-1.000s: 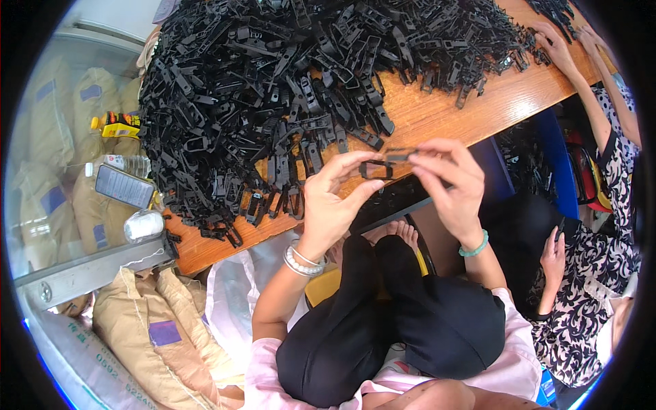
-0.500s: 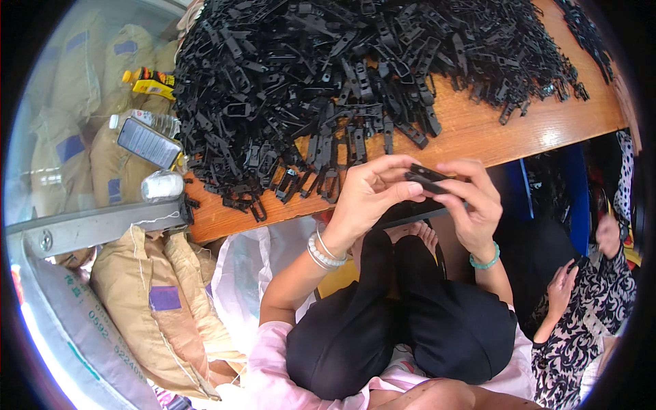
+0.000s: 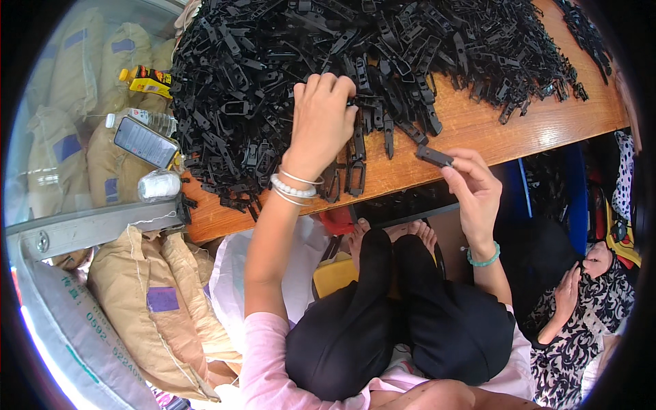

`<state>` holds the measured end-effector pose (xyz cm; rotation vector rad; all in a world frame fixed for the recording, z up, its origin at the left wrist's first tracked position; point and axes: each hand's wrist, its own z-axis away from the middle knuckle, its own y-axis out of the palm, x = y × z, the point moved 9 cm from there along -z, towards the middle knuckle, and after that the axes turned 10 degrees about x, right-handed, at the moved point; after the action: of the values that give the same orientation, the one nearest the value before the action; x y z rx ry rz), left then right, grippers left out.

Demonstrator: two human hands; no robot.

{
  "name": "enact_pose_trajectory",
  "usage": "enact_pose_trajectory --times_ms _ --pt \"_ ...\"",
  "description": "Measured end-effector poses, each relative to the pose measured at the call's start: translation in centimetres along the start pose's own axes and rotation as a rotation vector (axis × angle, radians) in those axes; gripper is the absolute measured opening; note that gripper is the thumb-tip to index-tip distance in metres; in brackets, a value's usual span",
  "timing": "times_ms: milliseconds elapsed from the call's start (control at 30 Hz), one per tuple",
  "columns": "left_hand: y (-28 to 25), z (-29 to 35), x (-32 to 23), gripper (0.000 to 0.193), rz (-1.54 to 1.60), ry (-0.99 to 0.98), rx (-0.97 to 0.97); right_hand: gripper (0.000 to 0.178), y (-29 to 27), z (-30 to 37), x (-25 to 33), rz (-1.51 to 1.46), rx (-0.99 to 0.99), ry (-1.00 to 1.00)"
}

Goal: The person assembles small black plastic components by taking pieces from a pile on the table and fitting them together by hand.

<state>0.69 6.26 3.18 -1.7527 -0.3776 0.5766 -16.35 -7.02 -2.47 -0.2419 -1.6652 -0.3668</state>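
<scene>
My right hand (image 3: 476,186) pinches one end of a black plastic clip-like piece (image 3: 433,156) between thumb and fingers, above the table's near edge. Its free end points up and left. At the near side of a large heap of black plastic pieces (image 3: 253,75), my left hand (image 3: 320,119) reaches in with the fingers curled down. Its fingertips are hidden, and a bit of black shows beside the index finger; I cannot make out what it grips. Several loose black pieces (image 3: 355,178) lie just right of my left wrist, near the table edge.
The wooden table (image 3: 478,130) bends across the view. To the left are brown sacks (image 3: 119,301), a phone (image 3: 145,142), a clear bottle (image 3: 154,121) and a yellow-and-black bottle (image 3: 152,80). A co-worker's hand (image 3: 567,292) is at lower right, near a blue bin (image 3: 577,198).
My hands have parted. The left has let go of the black piece and moved up and left onto the heap; the right keeps the piece, its wrist nearly still.
</scene>
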Motion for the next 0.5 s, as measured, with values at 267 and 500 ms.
enact_pose_trajectory --times_ms 267,500 --pt "-0.5 0.3 0.0 0.022 -0.012 0.088 0.017 0.012 -0.5 -0.2 -0.9 0.012 -0.01 0.022" --pt "-3.1 0.3 1.7 0.022 -0.219 -0.077 -0.248 0.012 -1.0 -0.2 -1.3 0.006 -0.032 0.039"
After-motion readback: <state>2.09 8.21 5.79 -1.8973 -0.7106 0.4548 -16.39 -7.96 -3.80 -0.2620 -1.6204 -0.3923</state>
